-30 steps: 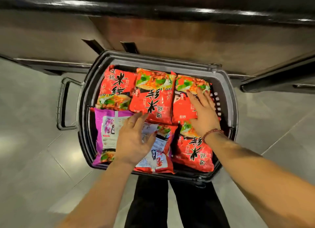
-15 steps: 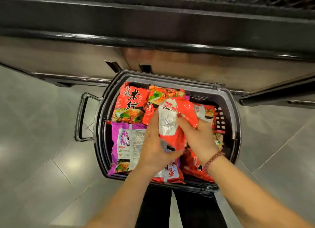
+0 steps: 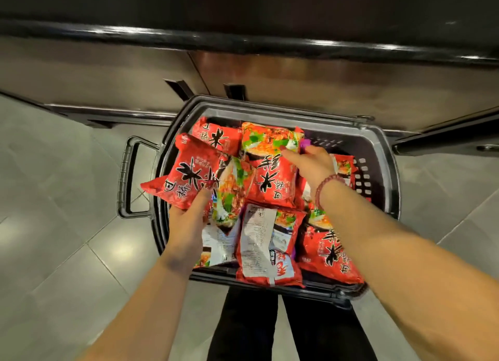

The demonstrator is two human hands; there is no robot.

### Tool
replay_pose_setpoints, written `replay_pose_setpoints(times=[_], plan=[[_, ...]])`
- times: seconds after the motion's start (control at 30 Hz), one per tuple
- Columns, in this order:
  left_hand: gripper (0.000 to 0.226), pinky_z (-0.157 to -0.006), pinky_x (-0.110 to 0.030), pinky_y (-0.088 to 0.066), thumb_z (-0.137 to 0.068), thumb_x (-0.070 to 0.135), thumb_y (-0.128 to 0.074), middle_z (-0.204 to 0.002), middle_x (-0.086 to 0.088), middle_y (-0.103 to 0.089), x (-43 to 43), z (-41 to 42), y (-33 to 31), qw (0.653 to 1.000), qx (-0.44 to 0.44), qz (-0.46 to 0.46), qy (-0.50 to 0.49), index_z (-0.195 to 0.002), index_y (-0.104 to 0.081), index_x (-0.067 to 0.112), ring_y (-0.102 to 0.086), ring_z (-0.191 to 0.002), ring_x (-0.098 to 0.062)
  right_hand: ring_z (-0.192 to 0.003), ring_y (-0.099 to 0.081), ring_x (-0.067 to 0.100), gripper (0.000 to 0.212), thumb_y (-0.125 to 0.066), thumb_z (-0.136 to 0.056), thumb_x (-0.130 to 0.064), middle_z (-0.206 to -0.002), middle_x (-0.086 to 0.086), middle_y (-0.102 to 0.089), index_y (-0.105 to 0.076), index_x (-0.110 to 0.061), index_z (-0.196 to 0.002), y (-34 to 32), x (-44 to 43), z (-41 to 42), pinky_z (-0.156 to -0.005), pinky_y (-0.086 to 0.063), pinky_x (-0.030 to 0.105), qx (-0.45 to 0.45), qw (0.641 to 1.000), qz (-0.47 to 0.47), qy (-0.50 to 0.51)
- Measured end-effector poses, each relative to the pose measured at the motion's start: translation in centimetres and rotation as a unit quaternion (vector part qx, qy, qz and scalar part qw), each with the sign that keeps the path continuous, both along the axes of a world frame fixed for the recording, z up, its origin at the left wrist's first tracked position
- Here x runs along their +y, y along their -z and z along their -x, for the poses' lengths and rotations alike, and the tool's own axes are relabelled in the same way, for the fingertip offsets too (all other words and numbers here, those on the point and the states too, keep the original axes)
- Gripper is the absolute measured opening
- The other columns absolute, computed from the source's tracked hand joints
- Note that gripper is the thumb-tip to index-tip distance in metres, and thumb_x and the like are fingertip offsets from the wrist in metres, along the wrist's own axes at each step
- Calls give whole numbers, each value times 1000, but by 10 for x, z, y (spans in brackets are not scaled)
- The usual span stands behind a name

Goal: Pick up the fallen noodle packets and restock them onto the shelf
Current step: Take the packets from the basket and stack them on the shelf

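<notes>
A dark plastic basket (image 3: pixel 383 171) on the floor holds several red noodle packets. My left hand (image 3: pixel 189 220) grips a red packet (image 3: pixel 189 177) raised over the basket's left rim, thumb on its front. My right hand (image 3: pixel 310 166) reaches into the basket and its fingers lie on the top of another red packet (image 3: pixel 272 171) in the middle. More packets lie face down at the front (image 3: pixel 259 241) and face up at the front right (image 3: pixel 332 252). One more red packet (image 3: pixel 216 139) sits at the back left.
The basket's side handle (image 3: pixel 127 177) sticks out to the left. Behind the basket runs the shelf unit's brown base panel (image 3: pixel 297 82) with a dark rail (image 3: pixel 243 41) above. Grey tiled floor (image 3: pixel 59 212) surrounds it. My dark trouser legs (image 3: pixel 243 328) stand just below the basket.
The packet both hands held over the middle is now in my left hand alone, carried to the left. My right hand has let go and moved onto the middle packet. The purple packet is covered.
</notes>
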State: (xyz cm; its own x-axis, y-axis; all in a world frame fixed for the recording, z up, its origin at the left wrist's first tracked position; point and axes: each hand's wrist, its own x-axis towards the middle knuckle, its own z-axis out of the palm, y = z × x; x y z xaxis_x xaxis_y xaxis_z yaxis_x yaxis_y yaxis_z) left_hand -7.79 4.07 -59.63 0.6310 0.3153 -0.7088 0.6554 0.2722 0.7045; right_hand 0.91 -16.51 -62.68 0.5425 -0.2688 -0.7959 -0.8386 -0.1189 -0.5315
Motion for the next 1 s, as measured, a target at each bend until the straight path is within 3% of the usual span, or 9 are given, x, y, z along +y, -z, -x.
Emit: replay_pose_setpoints(times=[0.2,0.3,0.47,0.57,0.67,0.73,0.87,0.93,1.0], plan=[[24,-80,-38,-54,-94,14,-60,-112,-1,-72,1,17,5,1000,23,13,8,-116,-61,22,-69,-103,-20,-138,-36,25,101,-82,-75,-30,-152,7,-35,-19,-9,-151,21,19,-13,-109,-34,34,29,999,19,-30],[24,-88,-38,-52,-95,14,-59,-115,-1,-71,-2,21,2,999,25,29,8,-117,-61,23,-67,-107,-19,-126,-49,27,86,-81,-76,-24,-139,9,-49,-33,-4,-144,20,24,-10,-97,-43,33,2,996,77,-39],[20,-90,-40,-51,-92,17,-63,-105,3,-74,1,28,-18,998,52,40,-17,-109,-63,27,-68,-103,-20,-89,-68,26,36,-86,-64,-22,-94,6,-71,-67,-13,-93,-1,9,8,-82,-56,38,5,996,-13,87],[30,-93,-46,-51,-91,17,-64,-114,-3,-72,7,34,-46,998,52,42,-15,-120,-60,23,-67,-106,-23,-82,-68,16,29,-81,-74,-10,-92,0,-71,-67,-15,-99,-39,-4,24,-66,-54,26,-33,976,-98,192],[34,-97,-54,-49,-89,19,-68,-113,-3,-72,10,36,-89,998,41,40,9,-121,-59,22,-66,-108,-26,-97,-68,21,59,-80,-74,-11,-113,4,-70,-57,-18,-128,-90,-13,41,-87,-55,42,-72,949,-163,261],[32,-94,-55,-50,-80,21,-74,-103,-6,-74,8,35,-122,998,31,43,27,-110,-63,19,-68,-103,-30,-98,-69,25,55,-78,-76,-12,-113,5,-71,-58,-21,-126,-132,-18,49,-90,-53,50,-97,926,-201,305],[22,-55,-29,-57,-90,6,-61,-83,0,-76,-2,32,-191,996,-10,81,40,-111,-61,13,-72,-72,-15,-82,-70,24,31,-68,-82,-7,-98,7,-73,-66,-15,-112,-219,-24,67,-76,-55,43,-162,881,-254,364],[28,-61,-32,-61,-84,7,-64,-90,-2,-76,-8,31,-222,991,-36,116,56,-110,-63,16,-73,-75,-15,-72,-70,19,16,-64,-85,-12,-85,3,-74,-68,-17,-100,-258,-27,77,-67,-54,37,-182,865,-281,373],[50,-73,-37,-58,-65,15,-79,-96,-6,-75,-13,29,-251,987,-54,132,73,-113,-64,14,-72,-80,-19,-87,-70,24,24,-65,-84,-24,-97,5,-74,-67,-16,-107,-291,-29,85,-80,-55,45,-216,847,-298,384]])
